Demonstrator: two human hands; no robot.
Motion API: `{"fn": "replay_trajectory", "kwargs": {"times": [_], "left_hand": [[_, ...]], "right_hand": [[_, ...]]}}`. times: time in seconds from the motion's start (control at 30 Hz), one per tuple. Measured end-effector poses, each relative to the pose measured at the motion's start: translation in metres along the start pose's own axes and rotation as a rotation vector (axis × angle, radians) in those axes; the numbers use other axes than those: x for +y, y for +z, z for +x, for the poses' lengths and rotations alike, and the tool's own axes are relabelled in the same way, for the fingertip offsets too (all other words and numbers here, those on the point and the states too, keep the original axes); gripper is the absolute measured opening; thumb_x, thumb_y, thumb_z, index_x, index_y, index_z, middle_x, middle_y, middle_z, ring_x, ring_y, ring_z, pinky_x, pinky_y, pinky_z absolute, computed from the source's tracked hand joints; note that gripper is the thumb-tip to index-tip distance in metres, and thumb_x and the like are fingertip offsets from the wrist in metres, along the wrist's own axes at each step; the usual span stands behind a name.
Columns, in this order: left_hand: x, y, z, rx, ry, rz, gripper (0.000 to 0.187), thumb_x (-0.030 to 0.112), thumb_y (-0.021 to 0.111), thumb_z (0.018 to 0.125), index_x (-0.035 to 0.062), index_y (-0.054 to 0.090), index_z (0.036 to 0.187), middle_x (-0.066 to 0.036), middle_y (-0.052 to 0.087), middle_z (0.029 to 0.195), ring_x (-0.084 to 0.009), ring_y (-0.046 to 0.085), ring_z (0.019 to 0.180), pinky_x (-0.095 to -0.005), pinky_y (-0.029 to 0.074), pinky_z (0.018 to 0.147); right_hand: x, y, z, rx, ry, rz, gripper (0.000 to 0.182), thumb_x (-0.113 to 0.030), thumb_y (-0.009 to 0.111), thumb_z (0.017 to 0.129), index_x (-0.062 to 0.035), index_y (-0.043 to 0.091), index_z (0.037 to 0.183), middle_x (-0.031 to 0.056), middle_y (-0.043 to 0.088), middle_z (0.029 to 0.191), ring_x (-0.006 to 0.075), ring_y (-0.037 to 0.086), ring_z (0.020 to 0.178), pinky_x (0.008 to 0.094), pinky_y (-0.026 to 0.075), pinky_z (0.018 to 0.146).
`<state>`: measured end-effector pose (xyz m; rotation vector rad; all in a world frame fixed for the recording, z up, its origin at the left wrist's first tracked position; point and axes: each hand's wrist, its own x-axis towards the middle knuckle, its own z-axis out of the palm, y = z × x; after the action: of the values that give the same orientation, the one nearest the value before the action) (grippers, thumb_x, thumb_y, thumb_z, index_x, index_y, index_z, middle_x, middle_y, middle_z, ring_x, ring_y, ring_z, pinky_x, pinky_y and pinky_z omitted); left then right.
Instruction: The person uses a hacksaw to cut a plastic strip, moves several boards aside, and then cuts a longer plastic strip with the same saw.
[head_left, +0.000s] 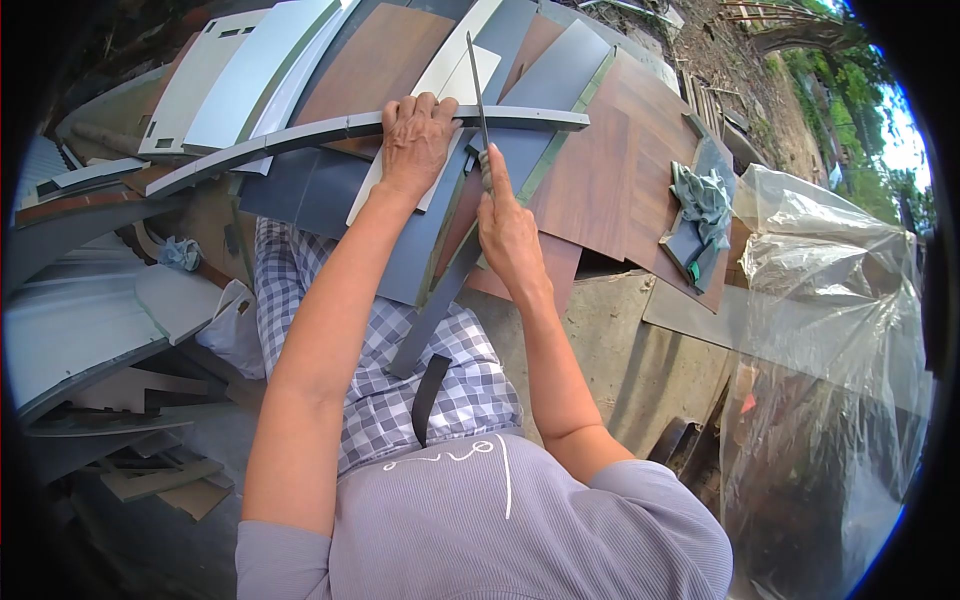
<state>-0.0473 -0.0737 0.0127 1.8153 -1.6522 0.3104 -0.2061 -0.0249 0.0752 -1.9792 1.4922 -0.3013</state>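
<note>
A long grey strip [290,138] lies across a pile of panels, with short marks or joints along its side. My left hand [416,140] is closed over the strip's upper edge and presses on it. Right of it, my right hand [510,225] grips the wrapped handle of a knife [478,95], forefinger laid along it. The thin blade points away from me and crosses the strip near its right end. Under the strip are white, dark blue and brown wood-grain panels [590,185]. Another dark strip [440,300] slants down onto the checked trousers.
Crumpled cloth [705,200] rests on the panels at the right. Clear plastic sheeting [830,300] hangs at the far right. More boards [75,310] are stacked at the left, near a white bag [235,325]. A black strap [430,400] lies on my lap.
</note>
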Motion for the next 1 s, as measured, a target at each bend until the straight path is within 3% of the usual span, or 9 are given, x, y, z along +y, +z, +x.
{"fn": "replay_trajectory", "kwargs": {"times": [0.07,0.2,0.3,0.37,0.5,0.67,0.77,0.83,1.0], "left_hand": [[0.000,-0.001,0.000,0.011,0.008,-0.004,0.018,0.026,0.063,0.087,0.0159,0.057,0.100,-0.004,0.055,0.091,-0.0223,0.053,0.092,-0.0391,0.035,0.084],[0.000,-0.002,-0.001,-0.041,-0.025,-0.009,0.022,0.024,0.064,0.086,0.0166,0.059,0.107,-0.003,0.055,0.093,-0.0225,0.052,0.094,-0.0388,0.034,0.088],[0.002,-0.002,0.000,-0.039,-0.037,-0.004,0.022,0.024,0.064,0.086,0.0166,0.059,0.106,-0.003,0.055,0.093,-0.0221,0.052,0.094,-0.0384,0.034,0.088],[0.002,-0.001,0.000,-0.034,-0.048,-0.004,0.022,0.024,0.064,0.086,0.0166,0.059,0.106,-0.003,0.055,0.093,-0.0218,0.052,0.094,-0.0383,0.034,0.089],[0.002,0.000,-0.001,-0.036,-0.050,-0.034,0.022,0.024,0.064,0.086,0.0164,0.059,0.106,-0.002,0.055,0.092,-0.0210,0.052,0.095,-0.0382,0.034,0.089],[0.002,-0.002,-0.001,-0.015,-0.045,-0.038,0.021,0.023,0.064,0.086,0.0159,0.059,0.105,-0.003,0.055,0.092,-0.0212,0.052,0.094,-0.0381,0.034,0.088],[0.002,-0.003,-0.001,-0.007,-0.047,-0.046,0.022,0.022,0.065,0.085,0.0154,0.059,0.105,-0.003,0.055,0.092,-0.0214,0.052,0.094,-0.0380,0.034,0.087],[0.002,-0.004,0.000,0.017,-0.018,-0.043,0.019,0.023,0.065,0.085,0.0145,0.056,0.099,-0.004,0.055,0.091,-0.0210,0.053,0.093,-0.0372,0.035,0.085],[0.003,-0.004,0.000,-0.023,-0.058,-0.055,0.020,0.022,0.064,0.085,0.0150,0.059,0.104,-0.003,0.055,0.091,-0.0214,0.052,0.094,-0.0379,0.034,0.087]], "right_hand": [[-0.002,0.011,0.030,0.156,-0.133,-0.020,0.061,-0.013,0.042,0.096,-0.0205,0.020,0.153,0.0274,0.061,0.075,0.0415,0.062,0.070,0.0519,0.043,0.070],[-0.010,0.000,0.043,0.075,-0.074,0.096,0.061,-0.014,0.042,0.096,-0.0190,0.018,0.153,0.0298,0.061,0.077,0.0451,0.061,0.074,0.0556,0.041,0.074],[0.000,0.005,0.014,0.120,-0.131,-0.015,0.063,-0.012,0.042,0.096,-0.0185,0.017,0.153,0.0276,0.061,0.075,0.0416,0.061,0.069,0.0533,0.042,0.069],[0.001,0.002,-0.019,-0.003,0.001,-0.052,0.065,-0.009,0.045,0.094,-0.0161,0.018,0.152,0.0259,0.062,0.075,0.0434,0.063,0.067,0.0519,0.047,0.064],[0.022,0.004,-0.052,0.041,-0.097,-0.004,0.067,-0.008,0.047,0.094,-0.0170,0.016,0.153,0.0242,0.061,0.070,0.0412,0.063,0.065,0.0505,0.047,0.062],[-0.003,-0.004,-0.012,-0.022,0.003,-0.054,0.067,-0.008,0.046,0.094,-0.0160,0.015,0.153,0.0255,0.062,0.071,0.0433,0.062,0.067,0.0521,0.046,0.064],[-0.006,0.007,0.034,0.134,-0.131,-0.017,0.064,-0.011,0.042,0.096,-0.0215,0.017,0.154,0.0227,0.059,0.070,0.0380,0.058,0.061,0.0516,0.042,0.065],[-0.010,0.005,0.049,0.127,-0.135,0.008,0.064,-0.011,0.042,0.096,-0.0213,0.017,0.154,0.0235,0.060,0.071,0.0388,0.059,0.062,0.0516,0.043,0.066],[-0.003,0.007,0.023,0.101,-0.097,-0.033,0.065,-0.009,0.042,0.095,-0.0214,0.016,0.154,0.0246,0.061,0.072,0.0397,0.061,0.065,0.0509,0.044,0.066]]}}
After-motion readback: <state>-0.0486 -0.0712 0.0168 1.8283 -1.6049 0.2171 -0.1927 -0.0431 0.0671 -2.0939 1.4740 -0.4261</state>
